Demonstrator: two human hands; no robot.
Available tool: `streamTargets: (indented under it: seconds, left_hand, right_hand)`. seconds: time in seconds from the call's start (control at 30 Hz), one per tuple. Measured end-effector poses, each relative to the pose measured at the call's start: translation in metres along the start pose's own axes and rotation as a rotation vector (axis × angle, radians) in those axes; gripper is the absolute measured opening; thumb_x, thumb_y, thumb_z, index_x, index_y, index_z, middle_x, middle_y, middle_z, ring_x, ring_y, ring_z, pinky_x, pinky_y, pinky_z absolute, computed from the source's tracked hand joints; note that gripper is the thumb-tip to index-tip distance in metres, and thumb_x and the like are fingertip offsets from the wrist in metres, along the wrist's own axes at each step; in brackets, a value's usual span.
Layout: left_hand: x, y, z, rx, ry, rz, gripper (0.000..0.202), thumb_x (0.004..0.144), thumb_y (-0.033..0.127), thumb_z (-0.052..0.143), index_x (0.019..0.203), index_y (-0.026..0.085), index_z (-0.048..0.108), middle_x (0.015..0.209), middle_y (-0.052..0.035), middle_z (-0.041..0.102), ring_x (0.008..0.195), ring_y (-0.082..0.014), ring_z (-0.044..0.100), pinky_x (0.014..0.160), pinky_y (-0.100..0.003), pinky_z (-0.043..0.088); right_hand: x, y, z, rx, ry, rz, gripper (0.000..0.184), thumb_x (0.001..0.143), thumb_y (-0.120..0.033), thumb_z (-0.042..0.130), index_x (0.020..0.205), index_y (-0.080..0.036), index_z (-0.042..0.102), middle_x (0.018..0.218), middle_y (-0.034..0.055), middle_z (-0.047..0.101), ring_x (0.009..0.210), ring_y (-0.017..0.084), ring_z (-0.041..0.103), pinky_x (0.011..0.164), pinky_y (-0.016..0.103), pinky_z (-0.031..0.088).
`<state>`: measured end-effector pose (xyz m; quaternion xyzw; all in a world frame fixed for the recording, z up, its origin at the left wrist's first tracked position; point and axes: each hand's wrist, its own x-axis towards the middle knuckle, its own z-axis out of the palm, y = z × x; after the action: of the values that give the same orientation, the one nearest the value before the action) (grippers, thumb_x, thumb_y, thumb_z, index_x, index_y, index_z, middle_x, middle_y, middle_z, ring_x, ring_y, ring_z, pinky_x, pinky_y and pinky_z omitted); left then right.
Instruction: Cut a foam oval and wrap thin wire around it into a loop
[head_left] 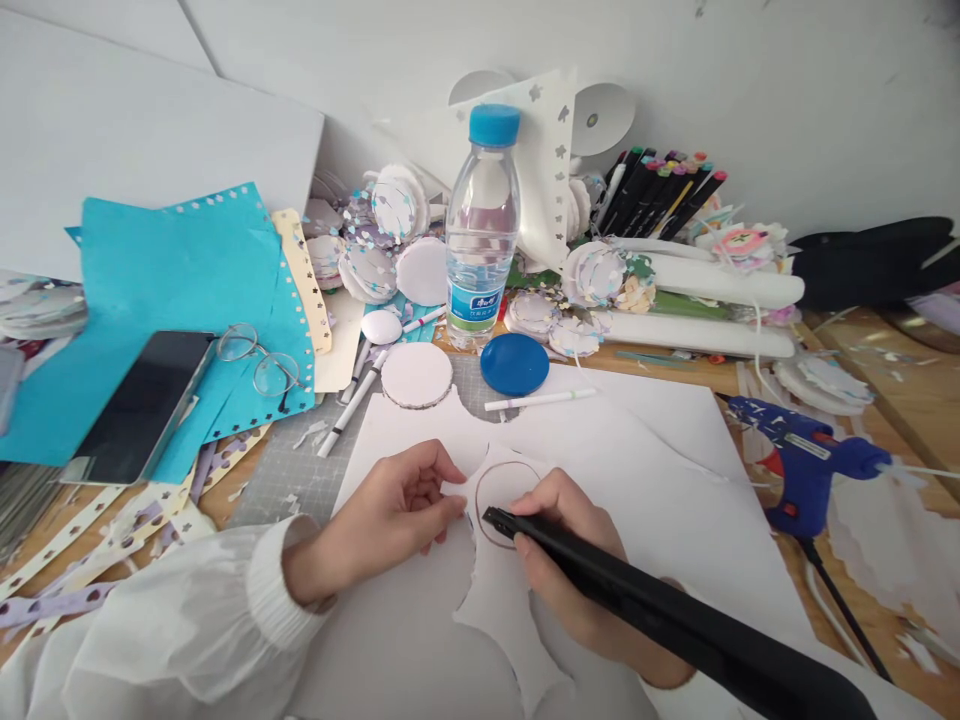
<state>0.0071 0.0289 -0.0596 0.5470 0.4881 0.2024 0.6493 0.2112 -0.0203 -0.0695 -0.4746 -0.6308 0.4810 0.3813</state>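
My right hand (pixel 570 570) is wrapped round a long black cutting tool (pixel 645 600), its tip resting on the edge of a drawn circle (pixel 506 500) on a white foam sheet (pixel 675 470). My left hand (pixel 390 520) pinches the sheet's edge just left of that circle, fingers curled on it. The sheet has several round pieces cut out of it. A cut white disc (pixel 416 375) lies just beyond the sheet.
A water bottle (pixel 482 230) and a blue lid (pixel 514 363) stand behind the sheet. A blue glue gun (pixel 806 460) lies right. Left are turquoise paper (pixel 180 290), a phone (pixel 142 405) and glasses (pixel 259 362). Markers (pixel 660 190), white pens (pixel 540 400) and paper flowers (pixel 375 240) crowd the back.
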Motion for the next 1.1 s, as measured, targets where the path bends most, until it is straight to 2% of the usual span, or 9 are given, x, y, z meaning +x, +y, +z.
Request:
streamTargets:
  seconds: [0.2, 0.3, 0.53, 0.8, 1.1]
  left_hand:
    - [-0.0001, 0.0014, 0.0006, 0.010, 0.001, -0.003, 0.023, 0.081, 0.035, 0.061, 0.086, 0.016, 0.049, 0.051, 0.0070, 0.050, 0.042, -0.0076, 0.046, 0.040, -0.018, 0.037]
    - [0.0001, 0.0021, 0.0009, 0.009, 0.000, -0.010, 0.023, 0.081, 0.036, 0.060, 0.086, 0.016, 0.049, 0.049, 0.0075, 0.049, 0.041, -0.0073, 0.044, 0.040, -0.017, 0.035]
    - [0.0006, 0.0044, 0.0014, -0.025, 0.006, -0.025, 0.022, 0.080, 0.035, 0.060, 0.086, 0.016, 0.050, 0.047, 0.0082, 0.048, 0.040, -0.0064, 0.042, 0.039, -0.016, 0.033]
    - [0.0011, 0.0054, 0.0027, -0.043, 0.016, -0.024, 0.021, 0.078, 0.032, 0.061, 0.084, 0.015, 0.052, 0.048, 0.0072, 0.050, 0.041, -0.0063, 0.043, 0.038, -0.016, 0.035]
    - [0.0002, 0.0052, 0.0046, -0.072, 0.003, -0.012, 0.020, 0.079, 0.032, 0.061, 0.083, 0.014, 0.054, 0.051, 0.0067, 0.051, 0.043, -0.0058, 0.044, 0.038, -0.015, 0.036]
  right_hand:
    - [0.0028, -0.0083, 0.0025, -0.150, 0.036, -0.070, 0.010, 0.080, -0.015, 0.051, 0.084, -0.024, 0.047, 0.058, -0.0068, 0.047, 0.045, 0.010, 0.041, 0.043, 0.023, 0.032]
    - [0.0031, -0.0103, 0.0014, -0.251, 0.012, -0.102, 0.009, 0.081, -0.015, 0.049, 0.084, -0.024, 0.047, 0.058, -0.0063, 0.048, 0.046, 0.011, 0.045, 0.047, 0.025, 0.036]
    - [0.0020, -0.0044, 0.0034, -0.370, -0.036, -0.180, 0.006, 0.081, -0.018, 0.048, 0.085, -0.022, 0.048, 0.059, -0.0036, 0.051, 0.048, 0.013, 0.048, 0.047, 0.026, 0.035]
    - [0.0073, -0.0098, -0.0001, -0.353, -0.075, -0.268, 0.010, 0.076, -0.014, 0.047, 0.080, -0.022, 0.043, 0.057, -0.0061, 0.039, 0.046, 0.011, 0.039, 0.045, 0.024, 0.030]
    - [0.0081, -0.0026, -0.0025, -0.324, -0.150, -0.300, 0.016, 0.074, -0.013, 0.045, 0.079, -0.024, 0.035, 0.060, -0.0060, 0.033, 0.048, 0.012, 0.034, 0.048, 0.027, 0.024]
